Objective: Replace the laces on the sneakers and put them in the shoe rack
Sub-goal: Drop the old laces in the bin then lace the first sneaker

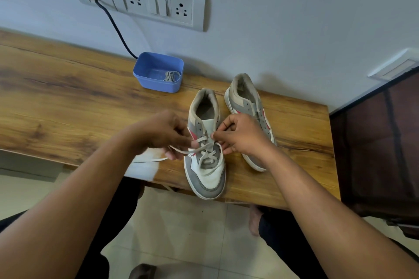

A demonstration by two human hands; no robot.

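Both hands on the near sneaker. Our left hand (pixel 163 133) has its fingers curled, pinching one run of the pale flat lace (pixel 205 150) just left of the shoe. A loose tail of that lace trails left across the tabletop (pixel 68 97). Our right hand (pixel 240 136) is also curled, thumb and forefinger pinching the lace at the eyelet row on the shoe's right side.

The grey-and-white low-top sneaker with pink side stripe (pixel 208 176) sits on the tabletop, toe toward us and overhanging the front edge. The lace is crossed through its lower eyelets only.

The matching second sneaker (pixel 246 99) stands just beside it on the right, partly behind our right hand, heel toward the wall.

A blue rectangular plastic tub (pixel 156 68) sits near the wall, apart from the shoes, with a bundled grey lace (pixel 171 76) inside.

On the wall there's a white socket-and-switch panel (pixel 158 4), with a dark cable (pixel 115 27) dropping behind the tub. A dark brown unit (pixel 381 142) stands right of the tabletop; we can't tell what it is.
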